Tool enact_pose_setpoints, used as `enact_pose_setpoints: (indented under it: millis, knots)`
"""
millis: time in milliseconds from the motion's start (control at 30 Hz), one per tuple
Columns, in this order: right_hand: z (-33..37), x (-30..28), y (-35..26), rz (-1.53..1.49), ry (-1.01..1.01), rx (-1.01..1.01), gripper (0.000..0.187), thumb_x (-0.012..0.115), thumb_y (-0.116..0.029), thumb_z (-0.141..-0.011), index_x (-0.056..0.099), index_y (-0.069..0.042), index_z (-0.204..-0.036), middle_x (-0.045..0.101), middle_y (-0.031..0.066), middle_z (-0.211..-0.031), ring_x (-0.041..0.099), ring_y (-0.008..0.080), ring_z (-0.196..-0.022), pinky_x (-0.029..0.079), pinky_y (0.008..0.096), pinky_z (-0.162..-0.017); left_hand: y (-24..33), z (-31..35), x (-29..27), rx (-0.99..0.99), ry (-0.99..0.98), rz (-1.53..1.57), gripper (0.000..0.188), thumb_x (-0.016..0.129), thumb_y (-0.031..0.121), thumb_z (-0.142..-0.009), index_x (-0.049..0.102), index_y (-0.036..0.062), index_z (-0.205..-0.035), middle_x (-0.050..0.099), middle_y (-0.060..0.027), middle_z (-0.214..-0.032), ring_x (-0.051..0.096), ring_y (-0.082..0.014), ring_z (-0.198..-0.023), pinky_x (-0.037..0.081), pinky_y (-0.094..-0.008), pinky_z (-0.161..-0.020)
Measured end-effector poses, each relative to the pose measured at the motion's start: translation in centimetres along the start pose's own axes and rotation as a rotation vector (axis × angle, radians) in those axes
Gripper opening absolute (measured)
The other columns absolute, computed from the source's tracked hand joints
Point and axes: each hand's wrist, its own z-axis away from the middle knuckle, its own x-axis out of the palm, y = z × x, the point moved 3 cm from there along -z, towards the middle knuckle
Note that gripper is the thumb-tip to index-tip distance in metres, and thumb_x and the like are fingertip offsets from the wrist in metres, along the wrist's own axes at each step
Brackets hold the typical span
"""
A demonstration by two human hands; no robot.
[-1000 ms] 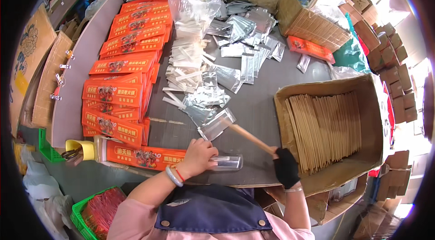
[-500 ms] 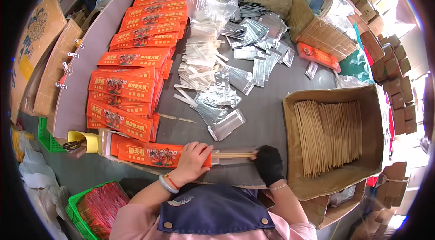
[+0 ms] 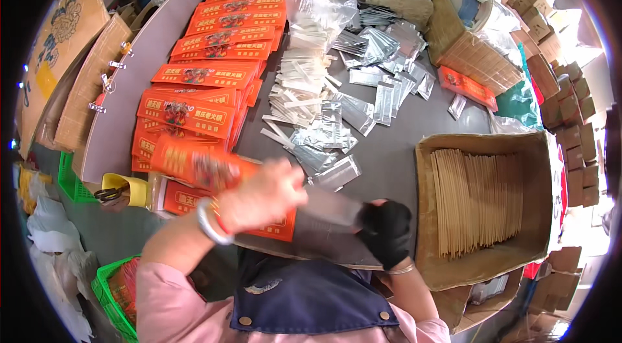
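My left hand (image 3: 262,194), blurred by motion, grips a red-orange printed packet (image 3: 194,163) by its right part, lifted and slanting over the table's near edge. From the packet's right end runs a pale, see-through strip (image 3: 330,205); my right hand (image 3: 385,233), in a black glove, is closed on the far end of it. What lies inside the packet is smeared and hidden. Beneath my left hand lie more flat red-orange packets (image 3: 176,199). Beyond them, overlapping rows of such packets (image 3: 227,37) cover the table's left side.
A cardboard box of wooden chopsticks (image 3: 479,200) stands right of my right hand. White slim strips (image 3: 298,84) and silver sachets (image 3: 382,100) are heaped mid-table. A yellow holder (image 3: 134,191) with scissors (image 3: 109,194) sits at the left edge. Below is a green crate (image 3: 107,278).
My left hand has lifted the packet up and away from the packets beneath it. The wooden sticks visible at its right end before are no longer distinct. My right hand has barely moved.
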Motion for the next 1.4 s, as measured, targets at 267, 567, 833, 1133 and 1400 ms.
enact_pose_setpoints:
  millis: [267, 567, 833, 1133, 1400]
  knots:
    - [1.3, -0.3, -0.1, 0.090, 0.014, 0.061, 0.065, 0.086, -0.039, -0.054, 0.058, -0.010, -0.106, 0.061, 0.0077, -0.098, 0.057, 0.0307, -0.096, 0.037, 0.0464, -0.090, 0.5, 6.7, 7.4, -0.746, 0.186, 0.034, 0.090, 0.085, 0.043, -0.063, 0.049, 0.0019, -0.134, 0.040, -0.0224, -0.141, 0.034, -0.0444, -0.132, 0.026, -0.0578, -0.111]
    - [1.7, 1.1, -0.8, 0.223, -0.246, 0.012, 0.065, 0.084, -0.045, -0.059, 0.058, -0.011, -0.108, 0.060, 0.0080, -0.103, 0.056, 0.0296, -0.100, 0.036, 0.0470, -0.092, 1.6, 8.6, 12.8, -0.859, 0.280, 0.291, 0.109, 0.087, 0.049, -0.062, 0.036, -0.0003, -0.144, 0.025, -0.0243, -0.152, 0.020, -0.0477, -0.140, 0.012, -0.0650, -0.112]
    - [-1.4, 5.8, -5.2, -0.064, -0.080, -0.223, 0.068, 0.084, -0.043, -0.062, 0.057, -0.009, -0.114, 0.060, 0.0118, -0.105, 0.056, 0.0317, -0.101, 0.038, 0.0469, -0.090, 0.2, 8.0, 11.4, -0.829, 0.075, 0.336, 0.091, 0.082, 0.040, -0.073, 0.041, 0.0002, -0.142, 0.028, -0.0227, -0.154, 0.021, -0.0461, -0.143, 0.014, -0.0593, -0.116]
    - [6.3, -4.0, 14.2, 0.580, 0.042, 0.872, 0.033, 0.071, -0.026, -0.080, 0.058, -0.005, -0.102, 0.059, 0.0159, -0.097, 0.059, 0.0356, -0.093, 0.047, 0.0474, -0.082, -12.8, 2.2, 9.6, -0.621, 0.438, -0.068, 0.010, 0.072, 0.012, -0.079, 0.065, 0.0090, -0.086, 0.061, -0.0050, -0.088, 0.055, -0.0281, -0.090, 0.042, -0.0419, -0.076]
    - [8.2, -1.9, 17.2, 0.532, 0.050, 0.980, 0.024, 0.063, -0.015, -0.084, 0.053, -0.004, -0.103, 0.058, 0.0160, -0.099, 0.059, 0.0357, -0.096, 0.049, 0.0469, -0.079, -3.0, -2.9, 11.7, -0.518, 0.397, 0.136, 0.015, 0.070, 0.017, -0.081, 0.059, 0.0075, -0.085, 0.057, -0.0108, -0.082, 0.056, -0.0311, -0.088, 0.043, -0.0451, -0.073]
